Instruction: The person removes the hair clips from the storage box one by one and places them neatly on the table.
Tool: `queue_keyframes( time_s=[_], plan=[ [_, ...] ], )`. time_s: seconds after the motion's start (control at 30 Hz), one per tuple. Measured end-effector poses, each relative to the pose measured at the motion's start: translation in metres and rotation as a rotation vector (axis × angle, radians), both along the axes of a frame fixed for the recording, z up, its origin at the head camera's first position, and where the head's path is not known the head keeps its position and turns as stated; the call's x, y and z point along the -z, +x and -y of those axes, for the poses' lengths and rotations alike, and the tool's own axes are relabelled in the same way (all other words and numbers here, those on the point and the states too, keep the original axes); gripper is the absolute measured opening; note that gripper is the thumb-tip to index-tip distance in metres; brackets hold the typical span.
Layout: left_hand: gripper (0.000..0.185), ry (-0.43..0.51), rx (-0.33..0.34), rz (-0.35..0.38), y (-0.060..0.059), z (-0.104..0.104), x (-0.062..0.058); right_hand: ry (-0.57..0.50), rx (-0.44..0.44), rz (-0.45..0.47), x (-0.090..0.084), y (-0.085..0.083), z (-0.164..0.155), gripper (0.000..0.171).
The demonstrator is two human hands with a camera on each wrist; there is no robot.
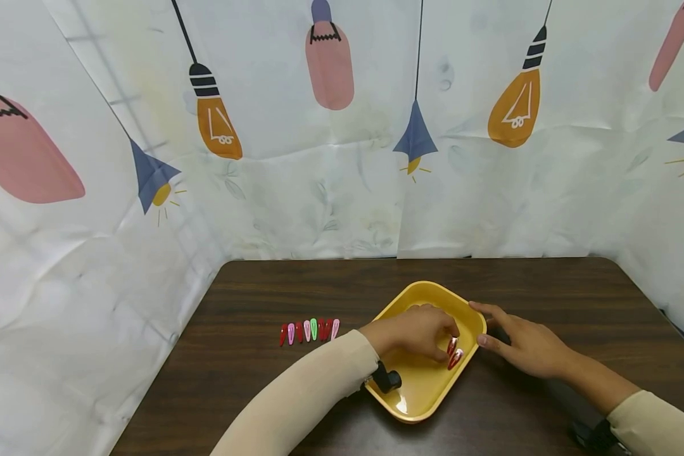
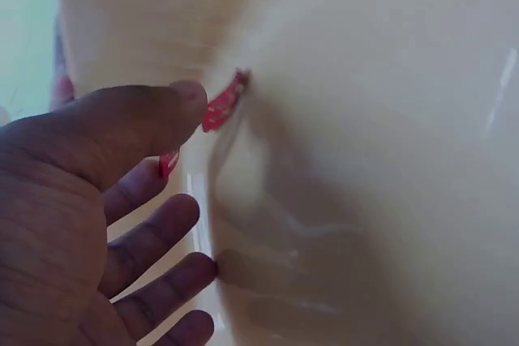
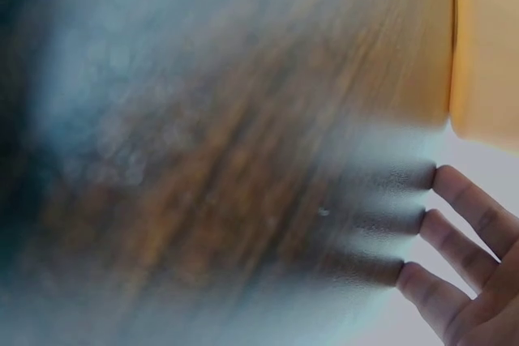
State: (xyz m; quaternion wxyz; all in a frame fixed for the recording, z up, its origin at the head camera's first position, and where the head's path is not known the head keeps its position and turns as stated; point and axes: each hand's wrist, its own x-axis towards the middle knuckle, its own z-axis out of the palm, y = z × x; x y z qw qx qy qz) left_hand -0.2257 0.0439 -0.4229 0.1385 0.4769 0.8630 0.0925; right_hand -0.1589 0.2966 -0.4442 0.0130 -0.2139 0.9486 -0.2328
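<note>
A yellow tray point(image 1: 427, 386) sits on the dark wooden surface point(image 1: 262, 392), closer to its near edge than its far one and a little right of the middle. The left hand point(image 1: 416, 330) reaches into the tray from the left, its fingers point(image 1: 446, 342) bent down toward two red hair clips point(image 1: 453, 353) that lie against the tray's right wall. In the left wrist view the thumb point(image 2: 146, 123) touches or nearly touches one red clip point(image 2: 223, 107), and a second red bit shows between the fingers just below; the picture is too soft to say whether the clip is pinched, so I cannot tell if the hand grips it.

The right hand point(image 1: 527, 345) rests on the surface just outside the tray's right edge, its fingers straight and relaxed, with the fingertips point(image 1: 481, 341) touching the tray's rim. The right wrist view shows three of those fingers point(image 3: 454, 249) stretched out flat beside the yellow rim point(image 3: 485, 46), holding nothing.

Left of the tray, well apart from it, a row of hair clips point(image 1: 310, 330) lies side by side on the surface: red, pink and one green. White sheets printed with hanging lamps point(image 1: 330, 63) stand behind the far edge and along both sides.
</note>
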Motion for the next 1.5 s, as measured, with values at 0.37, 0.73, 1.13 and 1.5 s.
queue_keyframes(
  time_s=[0.37,0.73,1.13,1.5],
  plan=[
    [0.043,0.138,-0.080,0.206,0.001,0.010,-0.013,0.015,0.014,0.008,0.002,0.000,0.000,0.062],
    [0.044,0.254,-0.125,0.239,-0.003,0.032,-0.024,0.009,0.019,0.002,0.003,0.001,0.001,0.062],
    [0.045,0.307,-0.156,0.193,-0.003,0.059,-0.043,0.006,0.004,-0.007,0.004,0.000,0.000,0.062],
    [0.047,0.365,-0.236,0.206,0.000,0.092,-0.057,0.008,0.014,-0.001,0.004,0.000,-0.001,0.063]
  ],
)
